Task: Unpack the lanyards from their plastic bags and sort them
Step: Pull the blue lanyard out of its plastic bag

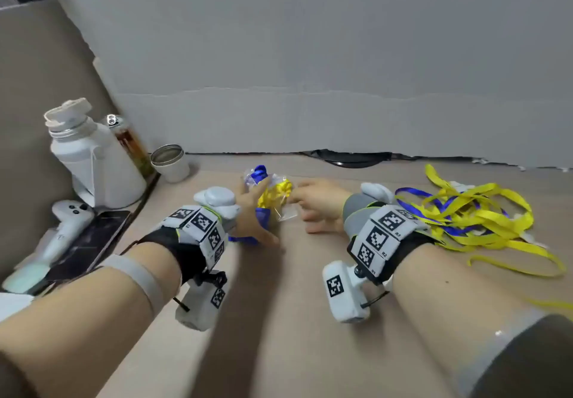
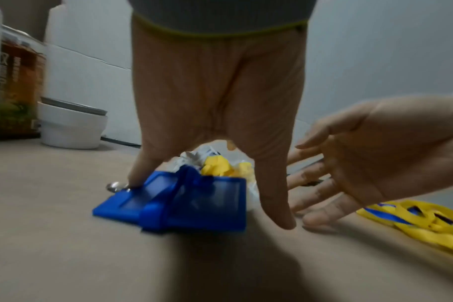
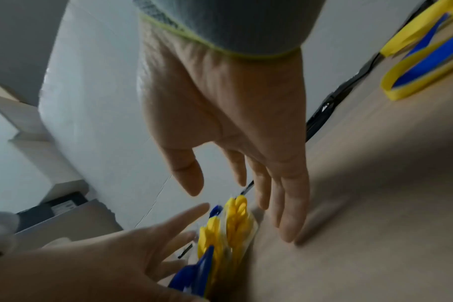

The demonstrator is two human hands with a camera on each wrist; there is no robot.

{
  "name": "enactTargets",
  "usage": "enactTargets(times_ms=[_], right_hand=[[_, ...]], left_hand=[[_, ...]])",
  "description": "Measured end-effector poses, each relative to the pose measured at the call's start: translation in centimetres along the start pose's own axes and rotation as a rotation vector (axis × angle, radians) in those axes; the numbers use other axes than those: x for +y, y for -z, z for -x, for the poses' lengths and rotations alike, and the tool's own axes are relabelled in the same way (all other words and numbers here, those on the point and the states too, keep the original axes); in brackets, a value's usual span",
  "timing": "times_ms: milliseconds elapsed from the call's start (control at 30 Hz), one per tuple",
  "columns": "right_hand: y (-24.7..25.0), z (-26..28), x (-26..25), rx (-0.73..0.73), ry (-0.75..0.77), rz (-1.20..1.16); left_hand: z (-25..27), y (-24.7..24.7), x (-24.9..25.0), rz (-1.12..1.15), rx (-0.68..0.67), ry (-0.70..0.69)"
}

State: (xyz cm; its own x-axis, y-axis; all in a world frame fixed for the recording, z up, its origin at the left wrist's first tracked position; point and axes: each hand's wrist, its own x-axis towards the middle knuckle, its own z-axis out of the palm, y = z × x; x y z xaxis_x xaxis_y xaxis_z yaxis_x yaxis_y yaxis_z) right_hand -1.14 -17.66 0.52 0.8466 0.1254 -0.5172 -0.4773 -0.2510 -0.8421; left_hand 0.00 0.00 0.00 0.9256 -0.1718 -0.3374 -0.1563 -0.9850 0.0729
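White jug (image 1: pixel 93 162), cup (image 1: pixel 170 163), phone (image 1: pixel 93 242).

Head cam: high, looks fwd and down along both forearms to the desk (image 1: pixel 310 320) and back wall. Left wrist cam: low, just above desk, close behind left hand (image 2: pixel 215 106), facing fwd. Right wrist cam: tilted, close behind right hand (image 3: pixel 228 114). All three share the bagged lanyards (image 1: pixel 274 194) between the hands.

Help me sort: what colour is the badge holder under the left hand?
Blue badge holder, clearest in the left wrist view.
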Motion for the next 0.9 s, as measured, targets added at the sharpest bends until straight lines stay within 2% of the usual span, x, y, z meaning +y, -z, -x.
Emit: enactTargets(times_ms=[67, 167, 300, 367, 467, 600, 700, 767, 900], right_hand=[[-1.2, -0.4, 1.1, -0.014, 0.038, 0.065], [-3.0, 0.0, 2.5, 0.002, 0.086, 0.019], [-3.5, 0.8, 3.6, 0.135, 0.098, -0.100], [-3.3, 1.1, 4.2, 0.215, 0.074, -0.144], [-2.3, 1.2, 4.7, 0.246, 0.009, -0.134], [-0.4, 0.9, 4.5, 0.217, -0.071, -0.039], [0.6, 0.2, 4.6, 0.201, -0.123, 0.050], [1.0, 0.0, 4.5, 0.194, -0.139, 0.078], [1.2, 0.0, 4.3, 0.200, -0.146, 0.100]], left_hand=[[-0.1, -1.4, -0.4, 0.037, 0.028, -0.074], [0.7, -2.9, -1.0, -0.004, 0.068, -0.125], [2.1, -3.9, -0.4, -0.072, 0.145, -0.197], [2.5, -4.1, 0.1, -0.014, 0.146, -0.268], [2.7, -3.8, 1.1, 0.081, 0.089, -0.348], [1.9, -1.1, 1.8, 0.258, 0.051, -0.330], [0.0, 0.4, 1.7, 0.440, 0.233, -0.278], [-1.0, 0.5, 1.9, 0.452, 0.289, -0.235], [-1.8, -1.2, 2.5, 0.280, 0.071, -0.297]])
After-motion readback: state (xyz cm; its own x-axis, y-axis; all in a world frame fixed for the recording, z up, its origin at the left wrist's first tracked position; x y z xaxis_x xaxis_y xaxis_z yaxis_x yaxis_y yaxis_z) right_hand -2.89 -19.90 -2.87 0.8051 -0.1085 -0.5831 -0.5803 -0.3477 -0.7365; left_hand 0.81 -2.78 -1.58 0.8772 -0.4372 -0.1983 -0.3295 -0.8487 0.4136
